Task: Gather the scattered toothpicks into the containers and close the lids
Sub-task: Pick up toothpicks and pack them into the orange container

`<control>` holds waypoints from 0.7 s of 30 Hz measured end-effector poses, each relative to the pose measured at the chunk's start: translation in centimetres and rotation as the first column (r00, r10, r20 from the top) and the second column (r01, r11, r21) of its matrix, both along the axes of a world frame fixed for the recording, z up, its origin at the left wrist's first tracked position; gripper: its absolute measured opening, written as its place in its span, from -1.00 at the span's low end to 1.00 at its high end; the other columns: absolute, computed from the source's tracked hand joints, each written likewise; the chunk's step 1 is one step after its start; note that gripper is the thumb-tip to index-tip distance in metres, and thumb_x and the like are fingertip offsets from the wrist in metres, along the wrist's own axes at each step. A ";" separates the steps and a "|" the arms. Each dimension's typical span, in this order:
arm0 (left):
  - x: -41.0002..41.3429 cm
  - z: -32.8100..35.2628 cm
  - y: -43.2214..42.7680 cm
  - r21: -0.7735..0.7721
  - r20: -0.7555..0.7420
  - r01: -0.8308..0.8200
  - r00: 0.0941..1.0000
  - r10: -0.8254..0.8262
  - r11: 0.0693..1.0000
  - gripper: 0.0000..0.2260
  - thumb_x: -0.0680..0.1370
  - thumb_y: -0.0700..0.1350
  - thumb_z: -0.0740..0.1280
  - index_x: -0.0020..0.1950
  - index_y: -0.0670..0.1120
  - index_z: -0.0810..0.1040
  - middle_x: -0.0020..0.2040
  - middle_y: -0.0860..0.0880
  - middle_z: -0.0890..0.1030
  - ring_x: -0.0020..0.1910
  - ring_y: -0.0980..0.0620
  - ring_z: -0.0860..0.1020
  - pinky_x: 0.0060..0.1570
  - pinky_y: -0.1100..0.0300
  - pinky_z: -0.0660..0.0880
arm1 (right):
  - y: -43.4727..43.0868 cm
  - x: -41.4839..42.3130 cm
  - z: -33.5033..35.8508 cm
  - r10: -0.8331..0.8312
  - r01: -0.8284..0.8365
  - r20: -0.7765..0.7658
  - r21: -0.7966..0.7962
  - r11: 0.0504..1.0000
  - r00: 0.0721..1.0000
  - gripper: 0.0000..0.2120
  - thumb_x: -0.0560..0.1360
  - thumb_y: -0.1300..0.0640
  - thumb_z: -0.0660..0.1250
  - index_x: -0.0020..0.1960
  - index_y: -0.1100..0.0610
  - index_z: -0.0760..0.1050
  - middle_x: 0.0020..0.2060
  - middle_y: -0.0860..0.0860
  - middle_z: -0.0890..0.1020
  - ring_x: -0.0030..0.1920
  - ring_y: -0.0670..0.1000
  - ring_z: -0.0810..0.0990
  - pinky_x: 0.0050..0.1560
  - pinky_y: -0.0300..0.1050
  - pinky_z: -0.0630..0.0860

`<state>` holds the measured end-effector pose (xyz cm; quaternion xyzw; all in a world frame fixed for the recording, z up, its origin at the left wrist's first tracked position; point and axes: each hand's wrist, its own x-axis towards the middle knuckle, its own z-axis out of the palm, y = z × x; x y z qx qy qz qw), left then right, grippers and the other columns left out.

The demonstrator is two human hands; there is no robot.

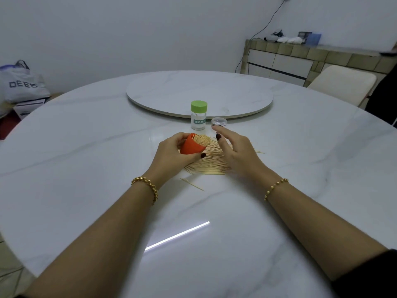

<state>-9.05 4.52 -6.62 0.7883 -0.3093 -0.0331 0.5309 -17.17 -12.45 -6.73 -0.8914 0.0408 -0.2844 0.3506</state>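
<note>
- The left hand (pixel 171 153) grips the orange container (pixel 190 148), fingers and thumb curled round its body. It is tilted so the mouth faces right, toward the heap, and it is already packed with toothpicks.
- The right hand (pixel 235 152) holds nothing. Its fingers are loosely spread and nearly straight over the toothpick pile (pixel 206 165), the forefinger reaching toward the container's mouth. I cannot tell whether the palm touches the pile.
- The pile lies on the table (pixel 86 147) between and partly under the two hands. A few stray toothpicks (pixel 194 185) lie nearer the person, apart from the heap.
- Beyond the hands stands the clear jar (pixel 198 121) with its green lid (pixel 199 106) on. Just to its right sits a small clear cap (pixel 218 121), probably the orange container's lid.
- Step in hand, as I read it — loading toothpicks into the orange container, with much of the pile not yet gathered.
- The next move calls for the right hand to pinch a small, aligned bundle and slide it in lengthwise. The container looks close to full, so a big bunch would likely jam or spill.
- The remainder would have to go into the jar, which needs its green lid taken off first; the strays want collecting too.
- Closing comes last — the clear cap is within the right hand's reach.
</note>
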 end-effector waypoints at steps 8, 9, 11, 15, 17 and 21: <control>-0.1 0.1 -0.1 0.001 -0.009 0.004 1.000 -0.004 1.000 -0.48 0.34 -0.05 0.57 0.25 0.00 0.51 0.12 0.06 0.55 0.12 0.13 0.50 -0.12 0.48 0.40 | -4.3 -2.0 -0.3 -0.248 0.248 -0.310 -0.042 0.968 0.918 -0.61 0.63 0.10 0.12 0.44 0.12 0.33 0.38 0.08 0.44 0.34 0.06 0.42 0.22 -0.25 0.25; -0.2 0.1 -0.1 -0.004 -0.013 0.006 1.000 -0.006 1.000 -0.48 0.34 -0.06 0.57 0.25 -0.01 0.51 0.12 0.06 0.55 0.12 0.13 0.51 -0.10 0.48 0.39 | -4.5 -2.2 -0.4 -0.269 0.264 -0.333 -0.060 0.963 0.904 -0.60 0.63 0.10 0.10 0.44 0.14 0.32 0.37 0.10 0.45 0.35 0.08 0.41 0.24 -0.21 0.26; -0.3 0.1 0.0 -0.007 -0.018 0.012 1.000 -0.012 1.000 -0.48 0.34 -0.07 0.57 0.26 -0.01 0.51 0.11 0.07 0.55 0.11 0.13 0.51 -0.12 0.50 0.39 | -4.7 -2.4 -0.6 -0.291 0.269 -0.378 -0.109 0.957 0.879 -0.62 0.63 0.10 0.08 0.41 0.18 0.34 0.34 0.14 0.46 0.34 0.13 0.39 0.25 -0.15 0.26; -0.4 0.1 -0.1 -0.004 -0.014 0.019 1.000 -0.019 1.000 -0.47 0.34 -0.06 0.57 0.27 -0.02 0.50 0.12 0.06 0.55 0.12 0.12 0.50 -0.13 0.49 0.39 | -4.1 -2.2 -1.2 -0.260 0.205 -0.418 -0.173 0.963 0.871 -0.66 0.64 0.08 0.07 0.27 0.27 0.40 0.21 0.18 0.52 0.21 0.20 0.45 0.18 -0.03 0.33; -0.3 0.1 -0.1 -0.009 -0.016 0.018 1.000 -0.018 1.000 -0.47 0.34 -0.07 0.57 0.27 -0.02 0.51 0.13 0.05 0.56 0.13 0.12 0.51 -0.12 0.49 0.40 | -3.4 -2.0 -1.1 -0.192 0.139 -0.398 -0.158 0.978 0.897 -0.71 0.64 0.11 0.09 0.22 0.24 0.45 0.11 0.14 0.58 0.14 0.18 0.49 0.12 -0.06 0.34; -0.3 0.0 -0.1 -0.002 -0.012 0.020 1.000 -0.020 1.000 -0.47 0.34 -0.07 0.57 0.27 -0.02 0.50 0.13 0.06 0.55 0.13 0.13 0.50 -0.12 0.50 0.39 | -2.3 -1.7 -1.1 -0.116 0.066 -0.300 -0.171 0.983 0.947 -0.72 0.60 0.22 0.20 0.27 0.21 0.51 0.14 0.11 0.61 0.16 0.10 0.53 0.13 -0.22 0.35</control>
